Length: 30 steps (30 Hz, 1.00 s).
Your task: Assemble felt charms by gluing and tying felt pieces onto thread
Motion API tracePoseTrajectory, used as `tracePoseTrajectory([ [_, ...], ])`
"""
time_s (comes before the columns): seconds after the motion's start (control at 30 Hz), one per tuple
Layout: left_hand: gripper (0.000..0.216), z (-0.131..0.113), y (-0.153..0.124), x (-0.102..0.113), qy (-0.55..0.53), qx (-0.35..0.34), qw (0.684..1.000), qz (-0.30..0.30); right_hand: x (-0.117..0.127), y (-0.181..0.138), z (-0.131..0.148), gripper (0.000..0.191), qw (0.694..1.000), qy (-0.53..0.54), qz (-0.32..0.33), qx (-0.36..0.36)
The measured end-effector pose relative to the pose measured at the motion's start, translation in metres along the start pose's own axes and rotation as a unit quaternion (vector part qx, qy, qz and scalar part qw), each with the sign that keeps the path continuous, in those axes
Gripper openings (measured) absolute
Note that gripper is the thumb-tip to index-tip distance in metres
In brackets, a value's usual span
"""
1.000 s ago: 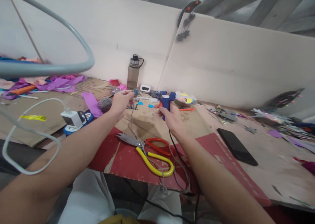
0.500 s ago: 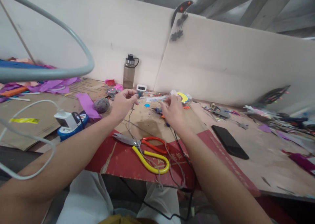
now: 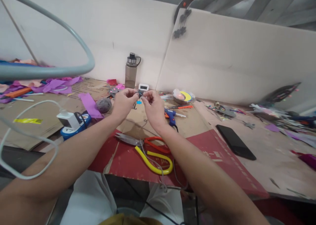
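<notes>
My left hand point(image 3: 123, 104) is raised over the cardboard, its thumb and fingertips pinched on a small dark blue-grey piece point(image 3: 140, 93). Close against it, my right hand point(image 3: 154, 109) also has thumb and fingers pinched together at that piece; what lies between those fingertips is too small to make out. Below the hands, scissors point(image 3: 144, 145) with one red and one yellow handle lie on the red cardboard, blades apart. Thin grey yarn point(image 3: 161, 172) trails across the handles and over the table edge. A ball of grey yarn point(image 3: 103, 105) sits left of my left hand.
Right of my right hand lies a blue glue gun point(image 3: 171, 117). A tape roll point(image 3: 182, 96) and a bottle point(image 3: 131, 71) stand toward the back wall. A black phone point(image 3: 235, 142) rests at right. On the left are a blue power strip point(image 3: 74, 127) and purple scraps point(image 3: 90, 104).
My right hand has moved left from near the glue gun to meet my left hand's fingertips. The glue gun now shows more. My left hand has stayed nearly in place, still pinching the small piece.
</notes>
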<state>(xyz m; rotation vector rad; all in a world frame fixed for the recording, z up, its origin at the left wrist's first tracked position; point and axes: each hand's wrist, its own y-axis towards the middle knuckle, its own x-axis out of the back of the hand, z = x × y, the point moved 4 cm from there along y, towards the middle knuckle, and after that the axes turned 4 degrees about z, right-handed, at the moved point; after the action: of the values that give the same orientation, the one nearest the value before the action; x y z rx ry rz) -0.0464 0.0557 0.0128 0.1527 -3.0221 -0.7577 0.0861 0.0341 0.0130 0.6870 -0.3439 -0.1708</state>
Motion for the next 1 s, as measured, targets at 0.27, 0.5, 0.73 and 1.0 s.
tracePoseTrajectory([
  [0.27, 0.014, 0.0062, 0.0, -0.0044, 0.0, -0.022, 0.998, 0.055, 0.0094, 0.0039, -0.0035, 0.012, 0.998, -0.052, -0.023, 0.026],
  [0.5, 0.016, 0.0058, -0.0002, -0.0084, -0.035, -0.033, 0.996, 0.069, 0.0077, 0.0056, -0.0077, 0.021, 0.997, -0.074, -0.007, 0.02],
  [0.73, 0.019, 0.0018, -0.0024, -0.0081, 0.007, -0.041, 0.995, 0.089, 0.0093, 0.006, -0.0067, 0.023, 0.994, -0.107, 0.002, 0.022],
  [1.0, 0.014, 0.0034, -0.0019, -0.0103, -0.024, -0.014, 0.994, 0.109, 0.011, 0.007, -0.0059, 0.022, 0.988, -0.15, 0.015, 0.025],
])
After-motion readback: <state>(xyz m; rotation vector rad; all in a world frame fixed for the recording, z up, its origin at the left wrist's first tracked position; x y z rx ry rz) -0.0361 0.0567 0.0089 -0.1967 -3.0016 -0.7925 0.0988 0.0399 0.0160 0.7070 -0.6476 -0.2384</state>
